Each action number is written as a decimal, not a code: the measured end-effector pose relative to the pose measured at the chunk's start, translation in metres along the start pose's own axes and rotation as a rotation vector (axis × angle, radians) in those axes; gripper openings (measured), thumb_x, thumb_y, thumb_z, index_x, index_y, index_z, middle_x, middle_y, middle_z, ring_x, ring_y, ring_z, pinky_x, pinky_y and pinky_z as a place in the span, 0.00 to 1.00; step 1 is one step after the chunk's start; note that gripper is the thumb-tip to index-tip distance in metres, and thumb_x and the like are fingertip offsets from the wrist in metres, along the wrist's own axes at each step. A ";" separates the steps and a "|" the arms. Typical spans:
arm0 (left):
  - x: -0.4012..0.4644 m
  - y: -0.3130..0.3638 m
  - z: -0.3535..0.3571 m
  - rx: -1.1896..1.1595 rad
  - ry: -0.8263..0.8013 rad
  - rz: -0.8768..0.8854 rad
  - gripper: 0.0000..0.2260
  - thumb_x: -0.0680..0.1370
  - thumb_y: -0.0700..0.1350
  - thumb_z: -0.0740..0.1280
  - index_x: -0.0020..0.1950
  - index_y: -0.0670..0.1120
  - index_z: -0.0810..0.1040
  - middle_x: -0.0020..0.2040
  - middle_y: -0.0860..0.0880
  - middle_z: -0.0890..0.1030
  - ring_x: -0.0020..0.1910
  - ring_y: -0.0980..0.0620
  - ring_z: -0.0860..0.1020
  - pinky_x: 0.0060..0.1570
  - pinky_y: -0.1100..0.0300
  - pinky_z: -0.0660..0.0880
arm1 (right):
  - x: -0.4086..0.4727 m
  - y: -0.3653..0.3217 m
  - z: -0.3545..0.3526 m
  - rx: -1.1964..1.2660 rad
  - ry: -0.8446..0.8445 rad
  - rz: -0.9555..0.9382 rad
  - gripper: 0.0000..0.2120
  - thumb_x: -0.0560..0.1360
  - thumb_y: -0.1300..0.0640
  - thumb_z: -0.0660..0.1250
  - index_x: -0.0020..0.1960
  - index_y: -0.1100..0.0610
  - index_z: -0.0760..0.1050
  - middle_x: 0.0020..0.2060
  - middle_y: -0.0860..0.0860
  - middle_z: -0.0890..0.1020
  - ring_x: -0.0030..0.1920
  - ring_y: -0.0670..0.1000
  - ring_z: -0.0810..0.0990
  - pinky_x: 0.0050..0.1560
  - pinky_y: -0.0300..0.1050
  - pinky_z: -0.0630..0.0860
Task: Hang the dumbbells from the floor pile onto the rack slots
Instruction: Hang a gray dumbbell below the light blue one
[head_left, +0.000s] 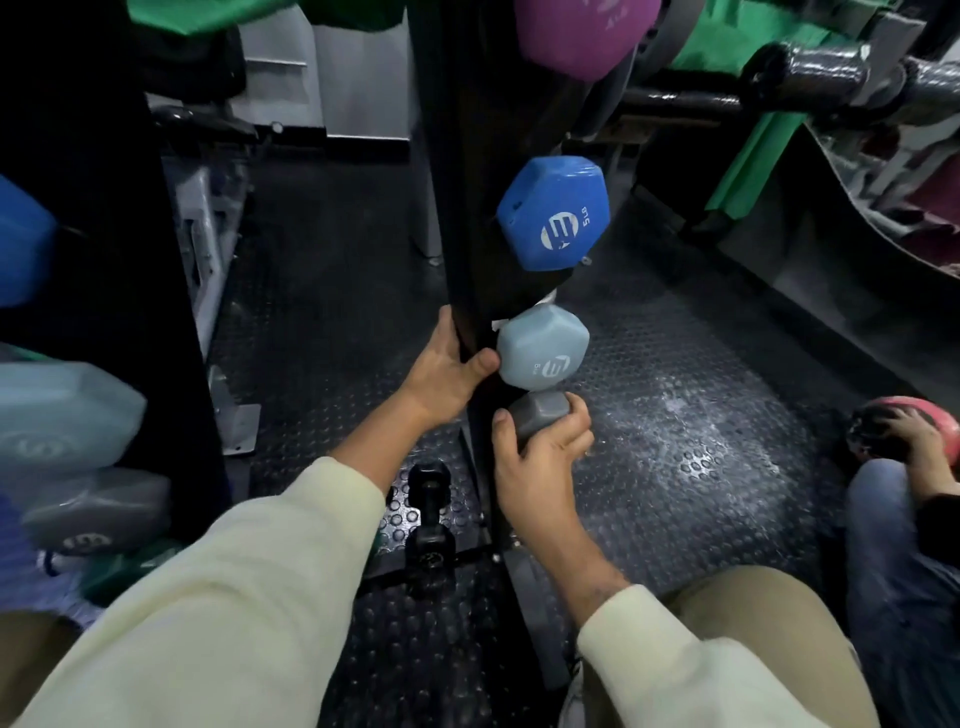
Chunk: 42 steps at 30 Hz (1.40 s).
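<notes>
Black rubber floor matting (675, 415), studded with round bumps, lies under everything. On it the right hand (535, 467) curls fingers and thumb around a dark grey dumbbell (537, 415), matte and hexagonal at its end, held at the foot of the black metal rack post (467, 208). The left hand (447, 364) wraps that post just above. A pale grey-blue hex dumbbell (543, 348) hangs directly above the grey one, a glossy blue dumbbell (553, 215) higher, a purple dumbbell (587, 31) topmost. A black dumbbell (428, 519) lies on the matting nearby.
</notes>
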<state>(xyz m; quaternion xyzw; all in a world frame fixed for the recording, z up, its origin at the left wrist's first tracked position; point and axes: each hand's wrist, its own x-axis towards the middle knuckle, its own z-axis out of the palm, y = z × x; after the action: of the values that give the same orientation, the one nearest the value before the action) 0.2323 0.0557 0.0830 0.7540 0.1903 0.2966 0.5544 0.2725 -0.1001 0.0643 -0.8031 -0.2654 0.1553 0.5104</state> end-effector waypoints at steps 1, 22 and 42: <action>-0.001 0.001 0.001 0.016 0.012 -0.019 0.50 0.59 0.85 0.63 0.69 0.53 0.61 0.62 0.61 0.72 0.59 0.76 0.72 0.59 0.74 0.68 | -0.001 0.001 0.001 0.000 0.014 -0.014 0.38 0.82 0.47 0.67 0.79 0.55 0.46 0.69 0.53 0.55 0.57 0.47 0.65 0.48 0.31 0.68; -0.060 -0.018 0.005 0.504 0.193 0.176 0.41 0.80 0.44 0.72 0.83 0.52 0.47 0.54 0.56 0.75 0.44 0.60 0.77 0.49 0.81 0.67 | -0.002 0.035 0.006 -0.303 0.081 -0.342 0.34 0.81 0.56 0.69 0.77 0.56 0.51 0.73 0.65 0.54 0.64 0.67 0.71 0.62 0.67 0.77; -0.090 -0.069 -0.060 0.546 0.281 -0.166 0.28 0.82 0.55 0.69 0.81 0.61 0.64 0.64 0.50 0.82 0.46 0.57 0.81 0.52 0.56 0.77 | -0.020 0.058 0.007 -0.014 0.002 0.102 0.55 0.69 0.32 0.75 0.81 0.61 0.55 0.75 0.60 0.65 0.75 0.60 0.67 0.75 0.57 0.68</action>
<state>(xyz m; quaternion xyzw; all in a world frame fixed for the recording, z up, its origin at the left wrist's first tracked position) 0.1279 0.0645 0.0090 0.8085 0.3982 0.2897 0.3222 0.2681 -0.1265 0.0091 -0.8193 -0.2244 0.1784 0.4965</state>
